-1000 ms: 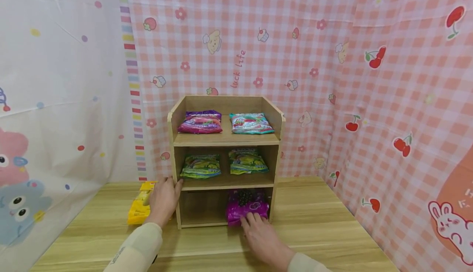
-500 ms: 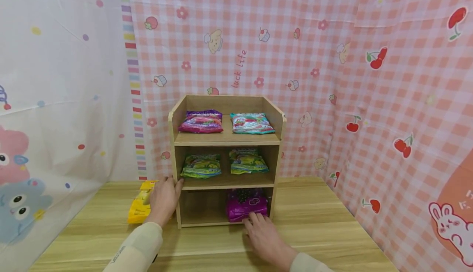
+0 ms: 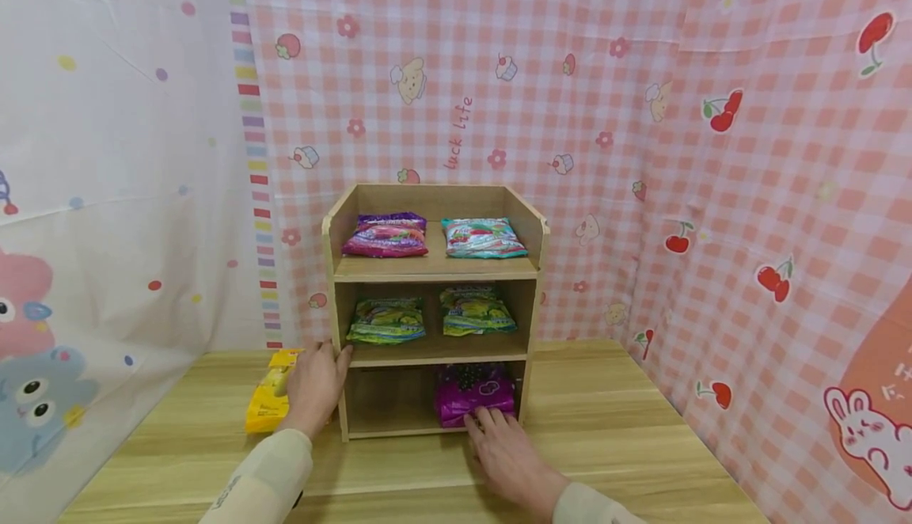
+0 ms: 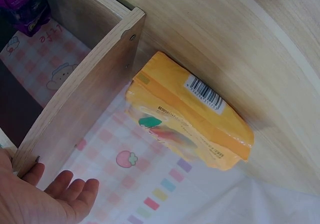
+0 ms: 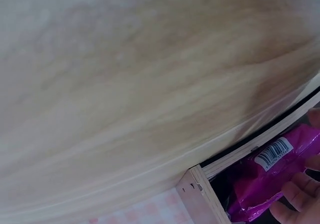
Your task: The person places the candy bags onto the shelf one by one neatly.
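My left hand (image 3: 316,389) grips the front edge of the left side panel of a three-tier wooden shelf (image 3: 436,275), its thumb lapping over the edge. In the left wrist view the other fingers (image 4: 75,196) lie loosely bent outside the panel. At the bottom right compartment my right hand (image 3: 506,457) touches the front of a shiny purple packet (image 3: 476,399) with its fingertips. The right wrist view shows the purple packet's barcode end (image 5: 274,154) facing out, fingers beside it. A yellow packet with a fruit picture (image 4: 185,119) stands left of the shelf, partly hidden by my left hand in the head view.
On the top tier lie a purple-pink packet (image 3: 386,236) and a teal-white packet (image 3: 486,238). Two green packets, a left one (image 3: 388,320) and a right one (image 3: 477,310), sit on the middle tier. The wooden table (image 3: 613,429) meets a checked pink curtain (image 3: 456,73) behind.
The purple packet has gone back into the bottom compartment; its front end stuck out over the shelf's edge before. My left hand has kept its place.
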A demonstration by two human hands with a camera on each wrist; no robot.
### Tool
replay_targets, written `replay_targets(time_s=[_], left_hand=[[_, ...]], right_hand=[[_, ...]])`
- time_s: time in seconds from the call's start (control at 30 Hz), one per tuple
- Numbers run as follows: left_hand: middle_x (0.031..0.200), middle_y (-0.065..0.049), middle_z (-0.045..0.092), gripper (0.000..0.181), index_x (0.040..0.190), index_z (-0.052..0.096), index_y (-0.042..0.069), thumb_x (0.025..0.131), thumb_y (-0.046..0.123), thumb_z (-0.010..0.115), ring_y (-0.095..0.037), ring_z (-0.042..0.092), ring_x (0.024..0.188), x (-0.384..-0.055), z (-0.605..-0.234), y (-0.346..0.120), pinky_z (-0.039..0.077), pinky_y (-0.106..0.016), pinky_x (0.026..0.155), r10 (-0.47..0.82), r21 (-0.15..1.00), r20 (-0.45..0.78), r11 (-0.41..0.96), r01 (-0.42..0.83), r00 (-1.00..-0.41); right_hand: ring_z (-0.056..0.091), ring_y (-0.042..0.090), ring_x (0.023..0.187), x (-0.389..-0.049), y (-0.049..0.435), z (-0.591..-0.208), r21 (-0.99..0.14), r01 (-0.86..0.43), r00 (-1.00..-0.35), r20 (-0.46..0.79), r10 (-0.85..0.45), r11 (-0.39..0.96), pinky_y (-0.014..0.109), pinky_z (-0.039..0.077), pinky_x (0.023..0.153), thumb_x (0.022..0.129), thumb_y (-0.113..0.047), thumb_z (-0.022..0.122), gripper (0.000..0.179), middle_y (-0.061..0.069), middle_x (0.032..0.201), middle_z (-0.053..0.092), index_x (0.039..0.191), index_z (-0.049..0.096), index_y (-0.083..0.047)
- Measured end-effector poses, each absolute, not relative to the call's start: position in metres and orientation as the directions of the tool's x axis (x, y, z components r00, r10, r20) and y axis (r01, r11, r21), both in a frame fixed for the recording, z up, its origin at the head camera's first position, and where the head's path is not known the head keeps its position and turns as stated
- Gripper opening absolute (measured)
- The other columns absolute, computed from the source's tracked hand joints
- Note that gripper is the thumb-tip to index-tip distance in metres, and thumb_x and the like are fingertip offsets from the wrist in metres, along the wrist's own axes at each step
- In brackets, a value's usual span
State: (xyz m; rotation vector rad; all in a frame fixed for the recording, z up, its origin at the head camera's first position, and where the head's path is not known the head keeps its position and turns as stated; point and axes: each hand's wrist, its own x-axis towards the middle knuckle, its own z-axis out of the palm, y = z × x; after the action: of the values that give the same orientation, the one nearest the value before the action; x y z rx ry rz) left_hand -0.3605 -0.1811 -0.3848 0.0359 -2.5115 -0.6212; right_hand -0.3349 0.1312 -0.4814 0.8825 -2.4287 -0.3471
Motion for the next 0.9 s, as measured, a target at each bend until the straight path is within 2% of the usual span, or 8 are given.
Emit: replay_targets(time_s=[0.23, 0.67, 0.9], left_hand=[[0.104, -0.024, 0.059, 0.037, 0.093, 0.062, -0.005, 0.102, 0.031, 0.055, -0.042, 0.058, 0.088, -0.36, -0.384, -0.181, 0.05, -0.059, 0.069, -0.144, 0.435, 0.499, 0.895, 0.103, -0.854], [0.1, -0.022, 0.059, 0.036, 0.088, 0.06, -0.002, 0.102, 0.031, 0.055, -0.041, 0.058, 0.086, -0.36, -0.384, -0.182, 0.05, -0.058, 0.067, -0.143, 0.434, 0.511, 0.894, 0.112, -0.848], [0.102, -0.023, 0.06, 0.037, 0.091, 0.062, -0.003, 0.102, 0.031, 0.055, -0.042, 0.059, 0.086, -0.361, -0.384, -0.182, 0.05, -0.058, 0.068, -0.147, 0.438, 0.506, 0.893, 0.106, -0.85]], right_hand=[[0.056, 0.026, 0.111, -0.336, 0.13, -0.479, 0.388, -0.509, -0.669, 0.384, -0.637, 0.769, 0.049, 0.047, 0.096, 0.088, -0.042, 0.071, 0.059, 0.009, 0.119, 0.058, 0.135, 0.058, -0.008], [0.053, 0.029, 0.117, -0.346, 0.128, -0.482, 0.392, -0.474, -0.703, 0.37, -0.607, 0.788, 0.047, 0.048, 0.093, 0.085, -0.047, 0.074, 0.069, 0.012, 0.128, 0.054, 0.14, 0.054, -0.01], [0.053, 0.029, 0.118, -0.349, 0.126, -0.482, 0.372, -0.464, -0.727, 0.357, -0.586, 0.804, 0.048, 0.047, 0.095, 0.085, -0.046, 0.073, 0.07, 0.013, 0.13, 0.053, 0.143, 0.052, -0.012]])
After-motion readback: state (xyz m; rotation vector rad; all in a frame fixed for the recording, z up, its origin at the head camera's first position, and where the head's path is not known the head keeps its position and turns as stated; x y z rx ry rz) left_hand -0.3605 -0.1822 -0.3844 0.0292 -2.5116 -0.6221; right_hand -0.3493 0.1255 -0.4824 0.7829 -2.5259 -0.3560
